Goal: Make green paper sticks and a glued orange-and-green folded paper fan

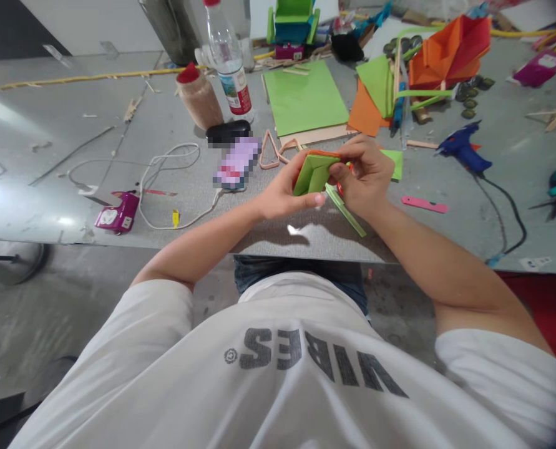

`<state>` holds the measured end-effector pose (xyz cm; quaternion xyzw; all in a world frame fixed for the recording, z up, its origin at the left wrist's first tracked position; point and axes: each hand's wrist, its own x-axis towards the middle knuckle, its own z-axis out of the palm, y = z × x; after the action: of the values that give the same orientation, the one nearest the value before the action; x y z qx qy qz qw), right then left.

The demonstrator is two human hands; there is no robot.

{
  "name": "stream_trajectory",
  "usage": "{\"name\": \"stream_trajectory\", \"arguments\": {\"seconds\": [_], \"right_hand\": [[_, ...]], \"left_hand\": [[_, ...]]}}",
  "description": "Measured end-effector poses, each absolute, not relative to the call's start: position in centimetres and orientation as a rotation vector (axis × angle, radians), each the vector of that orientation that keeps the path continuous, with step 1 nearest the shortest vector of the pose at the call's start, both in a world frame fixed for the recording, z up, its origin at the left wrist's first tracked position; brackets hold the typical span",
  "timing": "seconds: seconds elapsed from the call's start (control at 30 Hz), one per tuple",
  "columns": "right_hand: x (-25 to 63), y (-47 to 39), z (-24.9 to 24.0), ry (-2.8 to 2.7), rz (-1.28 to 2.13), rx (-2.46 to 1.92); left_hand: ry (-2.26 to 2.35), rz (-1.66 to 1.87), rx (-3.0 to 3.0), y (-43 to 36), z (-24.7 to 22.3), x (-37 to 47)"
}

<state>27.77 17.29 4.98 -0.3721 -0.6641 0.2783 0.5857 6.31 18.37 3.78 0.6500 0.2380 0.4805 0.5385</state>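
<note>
Above the front of the table, my left hand is closed on a small green folded piece with an orange top edge. My right hand pinches the same piece at its right side, thumb on the green face. Something red, partly hidden, shows by the right fingers; I cannot make out what it is. Below the hands lies a pale green strip. Just beyond them are a wooden triangle frame and another small wooden frame, partly covered by the held piece.
A blue glue gun and pink cutter lie to the right. Green sheets, a bottle, a jar and an orange model stand beyond. On the left, a white cable loops near a phone.
</note>
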Motion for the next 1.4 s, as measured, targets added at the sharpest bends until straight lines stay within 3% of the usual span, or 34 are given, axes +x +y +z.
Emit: {"name": "stream_trajectory", "arguments": {"seconds": [0.17, 0.43, 0.77, 1.23, 1.4], "right_hand": [[27.2, 16.1, 5.1, -1.534, 0.771, -1.007], [26.9, 15.8, 4.5, -1.605, 0.762, -0.852], [26.6, 16.5, 4.2, -1.646, 0.522, -0.464], [28.0, 16.4, 5.5, -1.610, 0.459, -0.680], [28.7, 16.4, 6.1, -1.727, 0.472, -0.575]], "left_hand": [[0.552, 1.372, 1.884, 19.3, 2.7, 6.2], [0.391, 1.616, 2.166, 20.9, 1.7, 5.2], [0.182, 1.473, 2.218, 20.6, 1.2, 5.7], [0.399, 1.260, 2.069, 18.2, 4.0, 5.4], [0.383, 1.285, 2.001, 18.1, 4.2, 5.8]]}}
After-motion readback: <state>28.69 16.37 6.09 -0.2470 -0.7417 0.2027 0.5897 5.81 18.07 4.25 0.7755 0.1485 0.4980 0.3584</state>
